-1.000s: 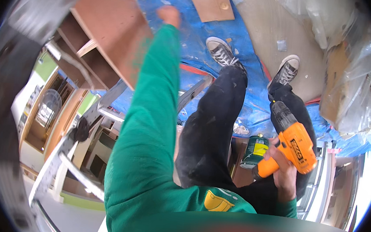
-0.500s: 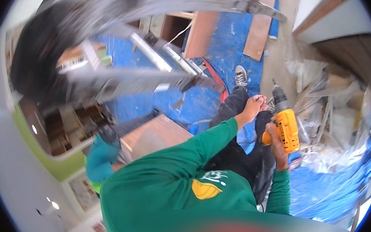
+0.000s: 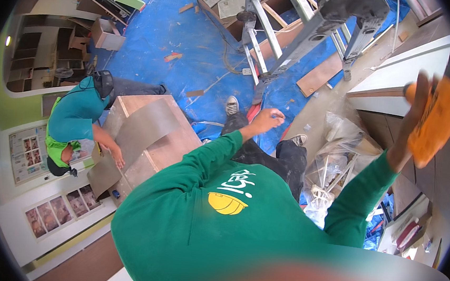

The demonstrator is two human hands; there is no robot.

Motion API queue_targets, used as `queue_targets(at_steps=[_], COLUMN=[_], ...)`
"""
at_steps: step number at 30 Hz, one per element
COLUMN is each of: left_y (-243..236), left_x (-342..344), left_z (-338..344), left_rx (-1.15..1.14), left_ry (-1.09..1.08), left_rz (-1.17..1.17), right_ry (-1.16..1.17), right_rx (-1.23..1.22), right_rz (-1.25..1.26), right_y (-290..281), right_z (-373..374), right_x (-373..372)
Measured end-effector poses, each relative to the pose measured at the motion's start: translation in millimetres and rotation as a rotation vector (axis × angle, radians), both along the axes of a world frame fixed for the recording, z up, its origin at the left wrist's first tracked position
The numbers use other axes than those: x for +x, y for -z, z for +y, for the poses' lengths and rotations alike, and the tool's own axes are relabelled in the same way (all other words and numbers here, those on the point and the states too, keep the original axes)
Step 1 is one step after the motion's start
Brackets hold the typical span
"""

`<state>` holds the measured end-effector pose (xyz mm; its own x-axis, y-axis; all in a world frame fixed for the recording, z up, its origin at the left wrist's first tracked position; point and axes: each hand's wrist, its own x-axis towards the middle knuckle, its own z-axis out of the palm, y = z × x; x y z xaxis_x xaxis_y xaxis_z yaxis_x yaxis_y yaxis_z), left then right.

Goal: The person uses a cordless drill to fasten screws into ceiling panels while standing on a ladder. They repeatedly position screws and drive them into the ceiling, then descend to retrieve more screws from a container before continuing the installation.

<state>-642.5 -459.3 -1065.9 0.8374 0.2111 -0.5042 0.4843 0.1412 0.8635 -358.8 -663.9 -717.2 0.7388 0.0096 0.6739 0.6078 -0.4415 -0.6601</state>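
My right hand (image 3: 415,108) is raised at the far right, wrapped round an orange-and-black cordless drill (image 3: 434,125). My left hand (image 3: 266,120) is in front of me above the blue plastic sheeting (image 3: 189,58), fingers curled and pinched; what they hold, if anything, is too small to make out. Below it are my dark-trousered legs (image 3: 286,164) and sneakers (image 3: 232,104).
An aluminium ladder (image 3: 290,53) stands beside wooden boxes and a loose board (image 3: 319,77). At left a co-worker (image 3: 79,108) in teal bends over a plywood box (image 3: 154,161) with a grey sheet (image 3: 141,128). Clear plastic debris (image 3: 340,149) lies at right.
My view has turned, bringing the co-worker into full view and shifting the ladder upper right. My right hand has lifted the drill up and outward; my left arm has drawn back from its earlier reach.
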Motion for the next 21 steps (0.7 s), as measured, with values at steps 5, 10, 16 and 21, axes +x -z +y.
queue_targets(at_steps=[5,10,16,21], left_y=[-8.3,-33.1,6.5,-60.2], left_x=[-46.7,-77.7,-80.2,-46.9], left_z=[114.1,224.4,381.5,492.5], left_rx=[0.044,0.092,-0.1,0.021], left_ry=[0.001,-0.005,-0.157,-0.08], left_rz=[-0.089,-0.128,-0.166,-0.201], right_ry=[-0.227,0.341,0.533,0.708], right_rx=[-0.172,-0.527,-0.49,-0.705], right_rz=[-0.429,-0.513,-0.246,-0.128], right_y=[-19.4,-35.6,-79.1,-76.3], right_z=[66.4,151.7,212.6,223.5], right_x=[69.2,60.0,33.9,25.0])
